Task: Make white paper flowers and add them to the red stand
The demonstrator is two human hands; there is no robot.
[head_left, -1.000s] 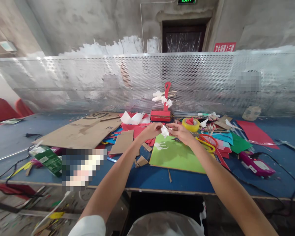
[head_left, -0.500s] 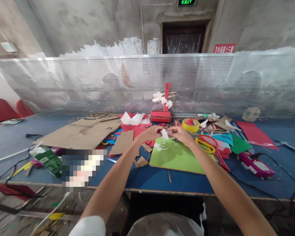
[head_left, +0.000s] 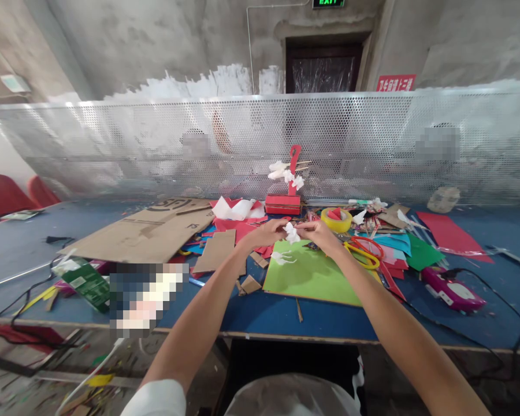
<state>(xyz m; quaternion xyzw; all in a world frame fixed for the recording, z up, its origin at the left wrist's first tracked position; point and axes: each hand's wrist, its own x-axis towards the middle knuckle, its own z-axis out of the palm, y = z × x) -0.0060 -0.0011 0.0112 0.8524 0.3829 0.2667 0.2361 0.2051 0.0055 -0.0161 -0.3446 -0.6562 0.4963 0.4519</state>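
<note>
Between my two hands, above the back of a lime-green sheet [head_left: 316, 283], is a crumpled white paper flower [head_left: 292, 233]. My left hand [head_left: 268, 231] pinches it from the left, fingers curled. From the other side my right hand [head_left: 319, 234] holds its right edge between thumb and fingertips. On the green sheet just below lies another white paper piece with thin strands [head_left: 282, 258]. Behind the hands stands a red block [head_left: 282, 204] with an upright red hooked strip [head_left: 294, 159], which carries several white paper flowers and thin sticks.
Right of my hands are yellow tape [head_left: 335, 220], yellow-handled scissors [head_left: 364, 257] and a purple device [head_left: 453, 290] with a black cable. Cardboard [head_left: 134, 234] covers the left, near a green box [head_left: 83, 281]. A perforated metal screen [head_left: 156, 150] stands along the back edge.
The white paper flower has turned slightly and shifted a little between my fingers. Both hands stay in nearly the same place; the things on the table look unchanged.
</note>
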